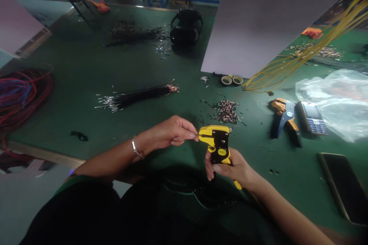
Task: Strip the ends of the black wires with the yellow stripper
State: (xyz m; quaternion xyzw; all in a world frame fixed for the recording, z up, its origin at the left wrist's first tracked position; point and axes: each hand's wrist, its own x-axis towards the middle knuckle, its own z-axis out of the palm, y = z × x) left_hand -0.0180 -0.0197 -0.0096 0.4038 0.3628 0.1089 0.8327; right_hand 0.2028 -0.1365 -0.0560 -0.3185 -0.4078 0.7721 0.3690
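My right hand is wrapped round the handles of a yellow and black wire stripper, its jaws facing left. At the tip of those jaws, my left hand is closed in a pinch. Whatever sits between its fingertips is too small to make out. A bundle of black wires lies beyond my left hand, with silvery ends at the left and bare copper ends at the right. Just past the stripper is a heap of short offcuts, dark and copper-coloured.
At right lie an orange and black hand tool, a keypad phone, a smartphone and clear plastic. Tape rolls sit by a pale panel. Yellow wires, red wires and a black headset lie around.
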